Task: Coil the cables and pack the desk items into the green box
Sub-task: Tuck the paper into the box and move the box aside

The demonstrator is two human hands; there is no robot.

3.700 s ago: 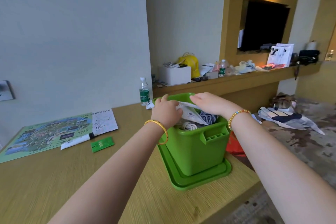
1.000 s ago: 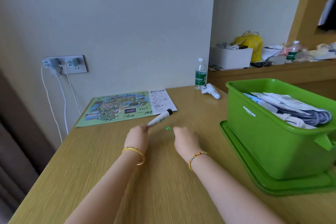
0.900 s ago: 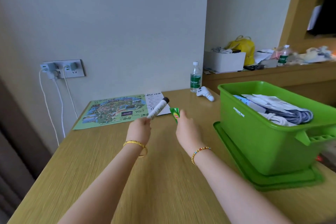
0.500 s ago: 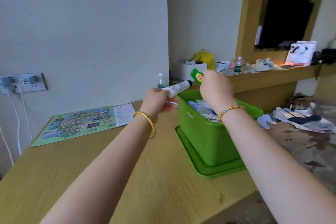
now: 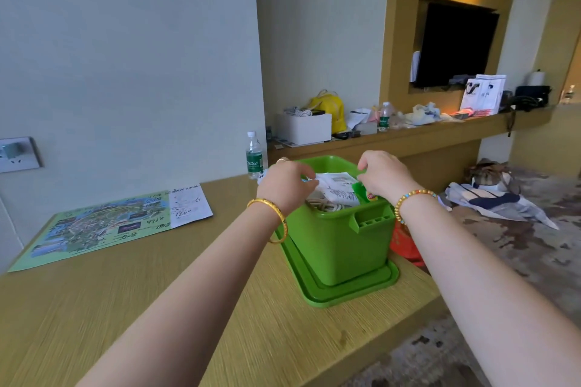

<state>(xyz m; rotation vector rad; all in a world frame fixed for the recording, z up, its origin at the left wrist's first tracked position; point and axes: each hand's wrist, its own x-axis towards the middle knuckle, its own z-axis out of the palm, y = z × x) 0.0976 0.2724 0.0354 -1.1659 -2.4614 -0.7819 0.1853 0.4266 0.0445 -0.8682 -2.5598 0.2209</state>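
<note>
The green box [image 5: 339,239] stands on its lid [image 5: 349,291] at the desk's right end. It holds a white pouch [image 5: 338,188] and a coiled white cable [image 5: 327,206]. My right hand [image 5: 382,174] hovers over the box's right rim, fingers pinching a small green packet [image 5: 361,192] that dips inside. Over the left rim, my left hand [image 5: 284,185] is curled with fingertips touching the white pouch. The white tube it carried is hidden, so I cannot tell whether it is still held.
A printed map sheet [image 5: 110,223] lies flat on the wooden desk [image 5: 125,308] at the left. A water bottle [image 5: 254,155] stands behind the box by the wall. A red bag [image 5: 404,242] sits past the desk's right edge. A cluttered shelf [image 5: 408,132] runs behind.
Both hands carried the white tube and green packet from the desk to the box and lowered onto its opening. The tube has gone out of sight under my left hand.
</note>
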